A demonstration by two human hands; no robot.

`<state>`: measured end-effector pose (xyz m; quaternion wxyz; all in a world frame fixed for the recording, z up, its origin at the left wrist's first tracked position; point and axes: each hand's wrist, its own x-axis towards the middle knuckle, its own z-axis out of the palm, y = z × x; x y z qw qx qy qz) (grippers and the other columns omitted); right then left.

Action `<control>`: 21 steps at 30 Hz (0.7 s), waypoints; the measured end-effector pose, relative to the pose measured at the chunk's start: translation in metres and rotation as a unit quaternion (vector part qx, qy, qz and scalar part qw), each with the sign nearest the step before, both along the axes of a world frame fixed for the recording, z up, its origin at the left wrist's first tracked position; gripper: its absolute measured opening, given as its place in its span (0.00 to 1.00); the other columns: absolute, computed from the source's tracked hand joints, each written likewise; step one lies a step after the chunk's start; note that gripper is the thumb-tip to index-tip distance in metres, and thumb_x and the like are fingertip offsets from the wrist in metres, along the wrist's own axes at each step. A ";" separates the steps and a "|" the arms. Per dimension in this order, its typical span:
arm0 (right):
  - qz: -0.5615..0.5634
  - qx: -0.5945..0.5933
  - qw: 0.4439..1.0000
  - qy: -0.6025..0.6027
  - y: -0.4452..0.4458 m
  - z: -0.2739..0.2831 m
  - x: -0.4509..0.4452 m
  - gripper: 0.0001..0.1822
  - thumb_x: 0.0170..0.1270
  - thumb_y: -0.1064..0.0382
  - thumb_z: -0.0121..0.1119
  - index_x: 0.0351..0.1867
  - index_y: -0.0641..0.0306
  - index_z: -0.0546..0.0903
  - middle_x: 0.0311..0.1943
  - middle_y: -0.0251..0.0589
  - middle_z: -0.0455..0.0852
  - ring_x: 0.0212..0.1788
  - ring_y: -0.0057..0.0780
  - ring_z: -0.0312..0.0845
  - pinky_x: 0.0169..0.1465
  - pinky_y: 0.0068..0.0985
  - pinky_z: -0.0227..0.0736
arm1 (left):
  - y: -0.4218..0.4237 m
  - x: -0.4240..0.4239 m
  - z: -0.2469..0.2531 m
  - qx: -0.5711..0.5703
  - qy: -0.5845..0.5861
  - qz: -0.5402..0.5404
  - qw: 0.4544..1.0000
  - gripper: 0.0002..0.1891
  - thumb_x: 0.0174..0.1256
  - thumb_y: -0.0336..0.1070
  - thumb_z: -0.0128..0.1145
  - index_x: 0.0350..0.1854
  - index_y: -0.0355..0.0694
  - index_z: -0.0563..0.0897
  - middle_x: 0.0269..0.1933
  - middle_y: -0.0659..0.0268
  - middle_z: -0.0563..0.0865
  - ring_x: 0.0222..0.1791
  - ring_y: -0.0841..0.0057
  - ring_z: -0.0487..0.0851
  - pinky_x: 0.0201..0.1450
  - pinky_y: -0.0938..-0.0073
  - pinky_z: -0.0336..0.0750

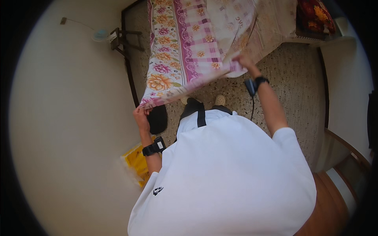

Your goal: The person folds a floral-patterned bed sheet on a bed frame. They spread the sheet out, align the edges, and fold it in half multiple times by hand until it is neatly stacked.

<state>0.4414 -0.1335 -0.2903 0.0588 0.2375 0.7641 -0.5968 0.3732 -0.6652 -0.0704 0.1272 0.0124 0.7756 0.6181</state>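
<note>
A pink, white and orange flowered bed sheet (183, 47) stretches out in front of me over what looks like a bed. Its near left corner is pinched in my left hand (142, 116), low by the wall. My right hand (243, 62), slightly blurred, grips the near edge farther right, with a bunched part of the cloth at the fingers. Between both hands the edge hangs in a slanting fold above the floor. To the right, a paler layer of patterned fabric (270, 32) covers more of the bed; whether it belongs to the same sheet I cannot tell.
A dark wooden stool (118, 38) stands by the left wall beyond the sheet. A black object (158, 119) and a yellow plastic package (137, 160) lie near my left arm. A red flowered textile (316, 16) is at the far right. Wooden furniture (330, 203) stands behind me on the right.
</note>
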 end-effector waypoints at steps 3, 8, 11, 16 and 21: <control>-0.081 -0.014 0.980 0.183 0.040 0.110 -0.082 0.14 0.61 0.73 0.47 0.43 0.64 0.84 0.42 0.42 0.86 0.41 0.32 0.82 0.42 0.26 0.78 | -0.003 0.003 0.024 -0.063 0.056 0.060 0.995 0.11 0.66 0.32 0.49 0.36 0.30 0.82 0.27 0.67 0.82 0.32 0.81 0.81 0.40 0.77 0.78; -0.149 0.230 0.874 0.401 0.010 0.288 -0.088 0.08 0.57 0.72 0.54 0.35 0.69 0.83 0.23 0.41 0.85 0.24 0.18 0.77 0.30 0.17 0.71 | 0.019 0.010 0.058 -0.020 0.146 0.154 0.977 0.06 0.60 0.25 0.51 0.26 0.33 0.78 0.23 0.73 0.76 0.24 0.87 0.71 0.26 0.81 0.68; -0.100 0.384 0.834 0.384 -0.001 0.213 -0.076 0.12 0.62 0.67 0.55 0.45 0.59 0.84 0.40 0.40 0.86 0.37 0.30 0.82 0.40 0.25 0.76 | -0.020 0.007 0.015 -0.225 0.216 0.166 0.935 0.01 0.56 0.23 0.53 0.28 0.33 0.77 0.22 0.72 0.73 0.24 0.84 0.71 0.28 0.79 0.69; 0.005 0.134 0.991 0.005 -0.062 -0.015 0.068 0.13 0.54 0.63 0.61 0.42 0.61 0.84 0.36 0.50 0.85 0.39 0.41 0.83 0.43 0.30 0.75 | -0.005 0.047 -0.038 -0.403 0.154 0.156 0.889 0.16 0.56 0.22 0.49 0.49 0.35 0.72 0.23 0.57 0.77 0.25 0.66 0.77 0.33 0.67 0.70; -0.033 0.070 0.987 -0.139 -0.123 -0.084 0.182 0.11 0.47 0.71 0.55 0.29 0.59 0.88 0.27 0.51 0.85 0.32 0.38 0.84 0.39 0.29 0.76 | -0.032 0.051 -0.096 -0.446 0.145 0.162 0.868 0.24 0.56 0.21 0.41 0.59 0.34 0.69 0.36 0.43 0.81 0.37 0.48 0.79 0.43 0.58 0.70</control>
